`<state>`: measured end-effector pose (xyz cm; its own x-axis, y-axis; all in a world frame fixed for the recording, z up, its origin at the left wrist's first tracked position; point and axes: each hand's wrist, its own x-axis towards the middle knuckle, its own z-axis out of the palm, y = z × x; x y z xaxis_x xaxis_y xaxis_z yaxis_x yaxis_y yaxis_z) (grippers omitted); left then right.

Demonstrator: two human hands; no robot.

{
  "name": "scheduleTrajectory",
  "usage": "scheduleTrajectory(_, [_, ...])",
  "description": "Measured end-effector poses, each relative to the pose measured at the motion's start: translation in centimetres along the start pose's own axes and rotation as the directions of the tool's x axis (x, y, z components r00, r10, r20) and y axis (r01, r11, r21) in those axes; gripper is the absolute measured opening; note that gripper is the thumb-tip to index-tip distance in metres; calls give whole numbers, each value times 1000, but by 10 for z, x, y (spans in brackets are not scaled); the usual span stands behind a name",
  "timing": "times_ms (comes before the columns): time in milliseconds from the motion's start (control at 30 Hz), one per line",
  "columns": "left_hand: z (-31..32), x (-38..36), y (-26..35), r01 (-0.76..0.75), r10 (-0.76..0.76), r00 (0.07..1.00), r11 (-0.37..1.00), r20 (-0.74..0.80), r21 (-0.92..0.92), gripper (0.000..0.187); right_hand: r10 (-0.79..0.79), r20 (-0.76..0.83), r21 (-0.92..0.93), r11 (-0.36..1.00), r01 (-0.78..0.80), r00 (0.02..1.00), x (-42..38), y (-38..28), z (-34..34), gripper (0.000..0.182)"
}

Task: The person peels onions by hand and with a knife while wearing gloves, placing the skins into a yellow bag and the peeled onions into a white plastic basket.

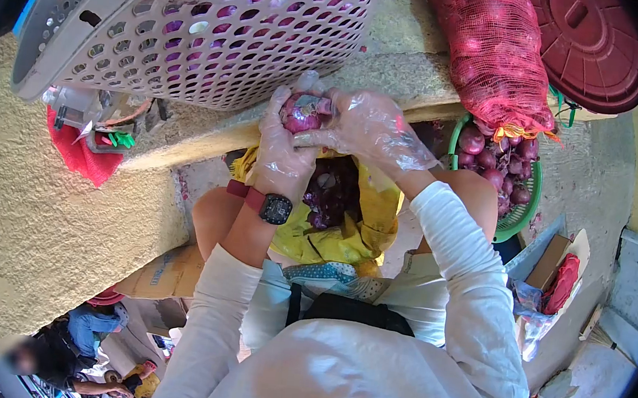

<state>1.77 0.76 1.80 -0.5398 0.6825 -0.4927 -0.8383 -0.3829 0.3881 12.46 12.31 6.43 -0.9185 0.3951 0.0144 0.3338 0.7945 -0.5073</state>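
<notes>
Upper middle of the frame: red onion (pixel 302 112) held between both hands, each in a clear plastic glove. Left hand (pixel 281 148) wrapped around the onion from below and from the left side, fingers (pixel 273 113) curled snug against its skin; black watch (pixel 276 208) and red band on that wrist. Right hand (pixel 369 130) pressed on the onion from the right, thumb and fingers (pixel 314 138) pinched together at its lower edge, on loose peel. Just beneath the hands, a yellow bag (pixel 366 227) open on the lap, dark purple peels (pixel 331 196) inside. Top left, a grey perforated basket (pixel 197 23) tilted on the concrete ledge (pixel 395 71), purple onions showing through the holes. Top right, a red mesh sack (pixel 494 50) of onions lying over the ledge, its mouth above a green basket (pixel 523 213) holding more onions. Far upper right, a maroon lid (pixel 592 45). Left of centre, a red cloth (pixel 82 155) under the grey basket.
</notes>
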Motion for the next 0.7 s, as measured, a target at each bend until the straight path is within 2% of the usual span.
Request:
scheduleTrajectory(67, [-2, 2, -1, -26, 23, 999, 998, -45, -59, 30, 54, 54, -35, 998, -52, 997, -1, -4, 4, 83])
scheduleTrajectory(100, [-7, 6, -1, -26, 23, 999, 998, -45, -59, 30, 84, 94, 18, 996, -86, 992, -3, -9, -1, 82])
scheduleTrajectory(133, [-12, 10, 0, -27, 30, 999, 997, 33, -78, 31, 113, 135, 69, 990, -123, 984, -5, -11, -3, 80])
scheduleTrajectory(167, [-18, 13, -1, -26, 37, 993, 995, 109, -97, 32, 116, 136, 68, 990, -126, 984, -5, -10, -2, 80])
scheduleTrajectory(300, [-12, 8, 0, -24, 30, 995, 998, 95, -65, 32, 110, 147, 164, 977, -134, 983, -7, -14, -3, 78])
scheduleTrajectory(367, [-3, 3, -1, -92, 92, 995, 996, 48, -13, 33, 112, 153, 203, 969, -142, 982, -7, -14, -4, 77])
scheduleTrajectory(467, [-3, 1, -2, -138, 139, 986, 990, 91, -17, 36, 74, 182, 245, 962, -118, 981, -3, -8, -4, 78])
scheduleTrajectory(500, [2, -2, 0, -140, 141, 986, 990, 93, -16, 36, 115, 220, 251, 953, -170, 969, -1, -6, -8, 78])
scheduleTrajectory(567, [11, -9, 8, -38, 30, 992, 997, 121, 64, 39, 155, 255, 257, 941, -222, 954, 1, -2, -12, 79])
scheduleTrajectory(600, [11, -9, 10, -37, 29, 992, 997, 123, 64, 39, 137, 182, 157, 974, -166, 974, 1, 0, -13, 79])
scheduleTrajectory(633, [11, -9, 12, 52, -54, 991, 998, 125, 19, 39, 110, 114, 51, 992, -117, 987, 0, 1, -14, 80])
scheduleTrajectory(667, [10, -9, 13, 139, -135, 983, 990, 128, -24, 39, 111, 114, 51, 992, -118, 987, 0, 3, -12, 80])
scheduleTrajectory(700, [9, -9, 12, 139, -135, 983, 990, 127, -24, 39, 66, 41, 21, 998, -67, 997, 1, 5, -9, 81])
